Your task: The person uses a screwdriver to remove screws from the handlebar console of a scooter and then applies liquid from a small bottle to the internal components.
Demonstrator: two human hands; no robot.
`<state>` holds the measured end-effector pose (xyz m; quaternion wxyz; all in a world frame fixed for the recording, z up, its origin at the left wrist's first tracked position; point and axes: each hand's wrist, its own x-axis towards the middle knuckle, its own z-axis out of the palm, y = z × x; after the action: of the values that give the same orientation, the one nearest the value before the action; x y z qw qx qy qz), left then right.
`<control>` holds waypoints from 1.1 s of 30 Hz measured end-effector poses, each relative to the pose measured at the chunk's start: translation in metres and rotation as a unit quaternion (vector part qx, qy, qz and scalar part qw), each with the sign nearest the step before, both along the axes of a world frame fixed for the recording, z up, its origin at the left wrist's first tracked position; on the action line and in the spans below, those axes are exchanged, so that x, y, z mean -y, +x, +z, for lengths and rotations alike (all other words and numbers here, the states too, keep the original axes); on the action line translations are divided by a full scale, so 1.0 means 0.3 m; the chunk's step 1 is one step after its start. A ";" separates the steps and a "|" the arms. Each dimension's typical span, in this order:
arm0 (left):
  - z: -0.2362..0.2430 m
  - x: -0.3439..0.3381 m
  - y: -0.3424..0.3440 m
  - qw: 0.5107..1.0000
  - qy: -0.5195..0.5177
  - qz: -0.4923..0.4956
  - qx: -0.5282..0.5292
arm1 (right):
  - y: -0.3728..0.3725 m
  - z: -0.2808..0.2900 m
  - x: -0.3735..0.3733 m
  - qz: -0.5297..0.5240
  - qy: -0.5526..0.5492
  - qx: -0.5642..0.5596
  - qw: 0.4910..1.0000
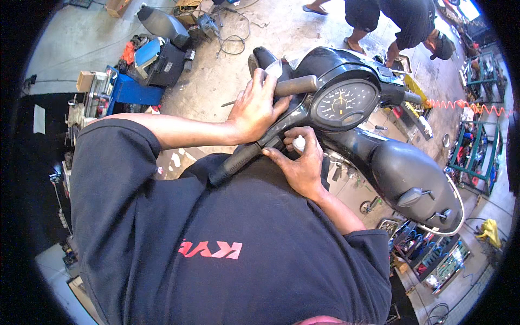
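Note:
My left hand (253, 108) is closed around a screwdriver (296, 85). Its thick grey-brown handle points right, and its thin shaft shows left of the hand. A whitish translucent piece (274, 69) sits by the fingertips; whether they touch it I cannot tell. My right hand (300, 162) curls around a small white rounded thing (299, 143), mostly hidden by the fingers, next to the handlebar controls. Both hands are at a black scooter (338, 70). Its near handlebar grip (234, 163) reaches toward my chest, and its round speedometer (345, 104) lies right of the hands.
The scooter's seat (403, 170) extends to the lower right. Beyond the scooter a person (403, 21) in dark clothes bends down. A black box (167, 67) and blue bench (132, 92) stand at left. An orange coiled hose (466, 104) and tool racks (476, 154) are at right.

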<state>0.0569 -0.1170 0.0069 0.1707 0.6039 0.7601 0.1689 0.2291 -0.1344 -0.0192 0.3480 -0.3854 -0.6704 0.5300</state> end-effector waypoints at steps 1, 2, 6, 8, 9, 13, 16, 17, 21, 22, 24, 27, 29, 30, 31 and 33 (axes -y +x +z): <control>0.004 -0.004 0.004 1.000 -0.022 0.004 0.007 | 0.010 0.002 -0.012 0.013 0.003 0.010 1.000; 0.011 -0.001 0.011 1.000 -0.025 0.006 0.016 | 0.022 0.009 -0.022 0.026 -0.003 0.014 1.000; 0.013 0.031 0.016 0.999 -0.036 0.026 0.009 | 0.063 0.018 -0.068 0.104 -0.038 0.011 0.994; 0.004 0.029 0.018 1.000 -0.013 0.026 0.004 | 0.078 0.011 -0.096 0.119 -0.037 -0.005 0.992; -0.001 0.031 0.020 1.000 -0.005 0.028 0.001 | 0.085 0.003 -0.106 0.128 -0.040 -0.014 0.991; -0.011 0.030 0.021 0.999 0.047 0.019 -0.013 | 0.087 -0.021 -0.186 0.199 0.199 -0.069 0.957; -0.018 0.038 0.019 0.999 0.048 0.024 -0.004 | 0.064 0.015 -0.224 0.237 0.229 -0.070 0.941; -0.017 0.039 0.019 0.999 0.048 0.027 0.000 | 0.062 0.016 -0.236 0.252 0.235 -0.056 0.937; -0.015 0.037 0.018 0.998 0.050 0.026 0.011 | 0.064 0.041 -0.266 0.300 0.255 -0.007 0.919; -0.016 0.039 0.018 0.998 0.049 0.032 0.013 | 0.061 0.049 -0.269 0.307 0.253 0.002 0.918; -0.015 0.042 0.018 0.998 0.046 0.043 0.019 | 0.060 0.054 -0.271 0.319 0.248 0.022 0.914; -0.024 0.047 0.019 0.996 0.061 0.053 0.026 | 0.066 0.059 -0.265 0.329 0.240 0.057 0.912; -0.029 0.047 0.016 0.995 0.075 0.057 0.032 | 0.065 0.066 -0.262 0.327 0.238 0.081 0.911; -0.029 0.049 0.016 0.994 0.081 0.060 0.034 | 0.064 0.067 -0.262 0.328 0.235 0.083 0.911; -0.027 0.050 0.018 0.994 0.073 0.070 0.042 | 0.063 0.068 -0.262 0.329 0.232 0.086 0.911; -0.019 0.050 0.022 0.992 0.057 0.091 0.060 | 0.057 0.072 -0.264 0.335 0.228 0.090 0.910</control>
<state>0.0635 -0.1321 0.0013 0.1649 0.5298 0.7895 0.2624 0.2463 -0.0552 0.0023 0.1665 -0.0944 -0.8911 0.4115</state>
